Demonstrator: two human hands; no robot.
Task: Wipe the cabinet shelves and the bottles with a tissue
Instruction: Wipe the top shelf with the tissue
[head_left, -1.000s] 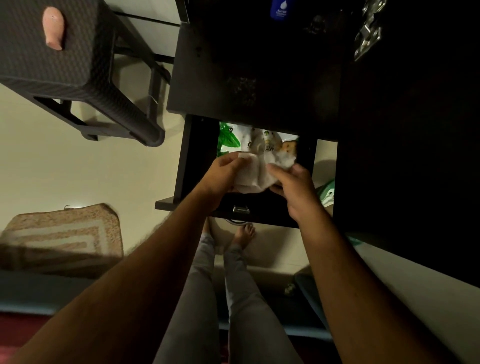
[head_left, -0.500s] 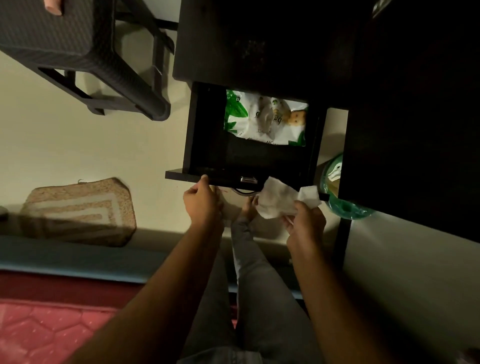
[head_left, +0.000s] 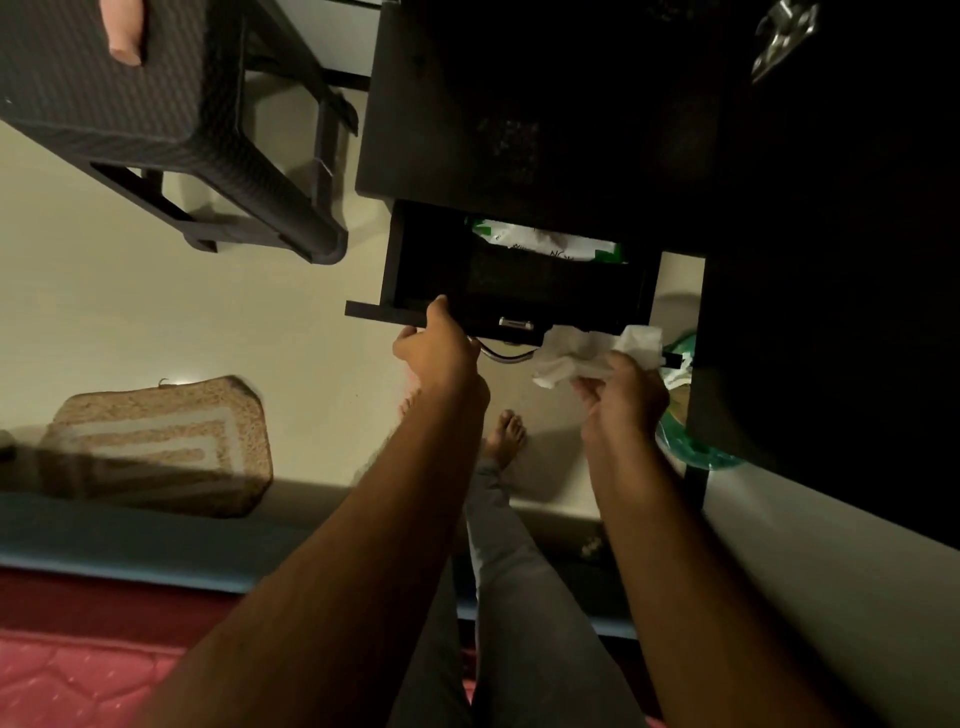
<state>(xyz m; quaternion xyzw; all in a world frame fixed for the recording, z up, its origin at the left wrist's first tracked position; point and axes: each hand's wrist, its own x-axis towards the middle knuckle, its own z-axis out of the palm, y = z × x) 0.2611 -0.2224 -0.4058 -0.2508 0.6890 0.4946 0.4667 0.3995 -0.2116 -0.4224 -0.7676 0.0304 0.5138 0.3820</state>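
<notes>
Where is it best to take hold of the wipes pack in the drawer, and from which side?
Judging by its pose, grip the wipes pack by its exposed near edge, reaching from above through the open drawer; the cabinet top covers its far part.

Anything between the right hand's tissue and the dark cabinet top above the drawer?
Nothing visible. The right hand pinches the crumpled white tissue just beside the open black drawer; the dark cabinet top lies bare beyond it.

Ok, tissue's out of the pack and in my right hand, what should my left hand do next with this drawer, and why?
Probably push the drawer fully shut. The left hand already grips its front edge, the wipes pack lies half hidden under the cabinet top, and the right hand holds the tissue ready.
</notes>
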